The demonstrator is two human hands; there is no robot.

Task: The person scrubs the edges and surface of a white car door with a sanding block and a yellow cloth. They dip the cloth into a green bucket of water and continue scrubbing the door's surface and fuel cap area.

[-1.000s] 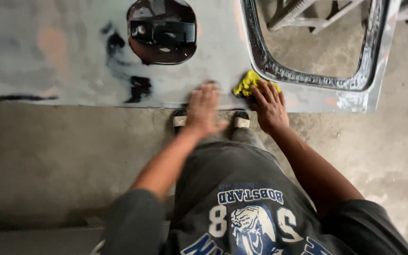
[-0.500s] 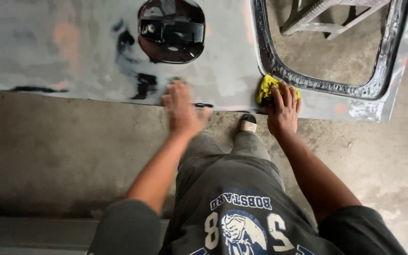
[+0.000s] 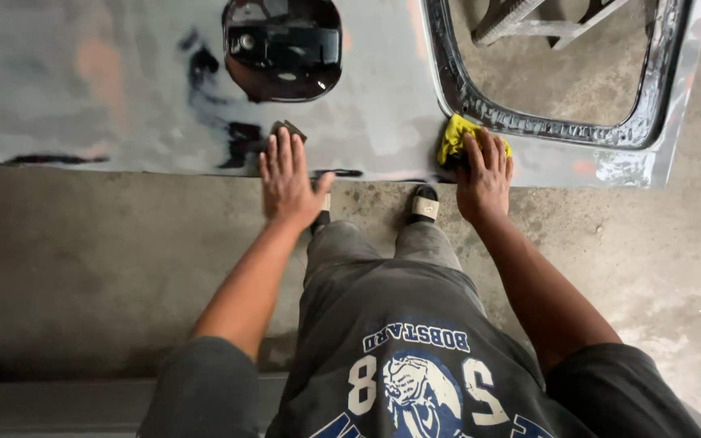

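Observation:
A grey sanded car body panel (image 3: 123, 89) lies flat in front of me, wet and patchy. My left hand (image 3: 287, 180) presses flat on its near edge, fingers spread over a small dark sanding pad (image 3: 289, 129) that shows just past the fingertips. My right hand (image 3: 484, 174) rests on a crumpled yellow cloth (image 3: 453, 136), held against the panel beside the corner of the window opening (image 3: 561, 73).
A round recess with a black fuel-flap part (image 3: 284, 47) sits in the panel above my left hand. A metal stand (image 3: 529, 24) shows through the window opening. My sandalled feet (image 3: 425, 203) stand on the concrete floor (image 3: 83, 259) by the panel's edge.
My left hand has slid to the left along the panel's near edge, now below the round recess. The right hand stays on the yellow cloth by the window corner.

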